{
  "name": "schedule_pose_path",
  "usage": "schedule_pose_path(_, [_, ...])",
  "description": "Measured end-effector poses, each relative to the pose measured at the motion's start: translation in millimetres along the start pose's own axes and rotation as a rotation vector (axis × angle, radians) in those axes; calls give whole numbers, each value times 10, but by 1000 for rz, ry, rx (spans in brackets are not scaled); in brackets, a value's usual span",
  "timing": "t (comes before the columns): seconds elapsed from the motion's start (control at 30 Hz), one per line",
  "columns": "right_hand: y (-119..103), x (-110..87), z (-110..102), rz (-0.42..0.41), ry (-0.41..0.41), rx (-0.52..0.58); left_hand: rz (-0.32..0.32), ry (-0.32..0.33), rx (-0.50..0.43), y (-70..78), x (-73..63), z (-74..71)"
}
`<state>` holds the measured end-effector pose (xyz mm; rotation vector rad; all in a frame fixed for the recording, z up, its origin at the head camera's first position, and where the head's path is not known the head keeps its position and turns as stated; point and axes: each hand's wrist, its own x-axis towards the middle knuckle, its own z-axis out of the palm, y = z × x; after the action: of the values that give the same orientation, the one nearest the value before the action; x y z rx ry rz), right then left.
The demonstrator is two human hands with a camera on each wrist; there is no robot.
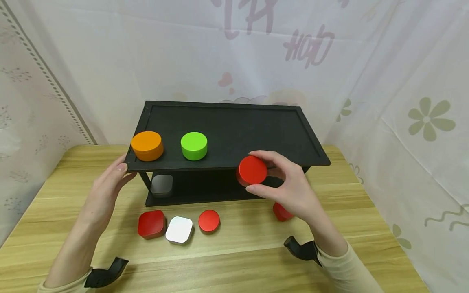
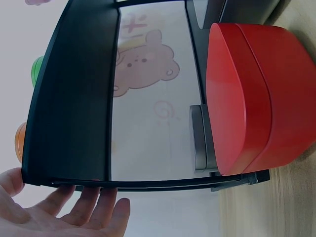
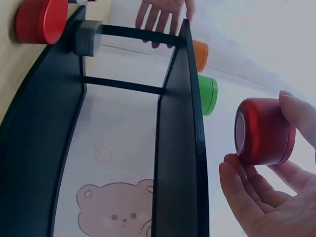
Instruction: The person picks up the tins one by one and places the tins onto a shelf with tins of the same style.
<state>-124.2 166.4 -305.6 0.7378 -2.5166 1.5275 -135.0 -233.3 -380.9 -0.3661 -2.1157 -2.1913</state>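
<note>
My right hand (image 1: 289,179) pinches a round red tin (image 1: 252,171) between thumb and fingers, just in front of the black shelf's top board (image 1: 234,130). In the right wrist view the red tin (image 3: 264,131) is tipped sideways, fingers around it. My left hand (image 1: 108,187) holds the shelf's front left corner, thumb on the edge of the board and, in the left wrist view, fingers (image 2: 84,207) along the side bar. A round orange tin (image 1: 147,145) and a round green tin (image 1: 194,145) stand on the top board, left of middle.
A grey square tin (image 1: 162,185) sits on the lower shelf at left. On the wooden table (image 1: 220,264) in front lie a red square tin (image 1: 152,224), a white one (image 1: 179,230) and a small round red one (image 1: 209,221). Another red tin (image 1: 282,212) is partly behind my right hand.
</note>
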Motion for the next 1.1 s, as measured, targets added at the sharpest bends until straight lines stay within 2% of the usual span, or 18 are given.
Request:
schedule_pose_path(0.33, [-32,153,-69,-19,30,-37,-8,1,6,3,8,0])
schedule_pose_path(0.67, [-21,320,-81,38,37,-110,-7,7,3,-15,11,-20])
schedule_pose_path(1.1, [71,489,-72,109,19,-117,-6,9,-15,-50,20,-43])
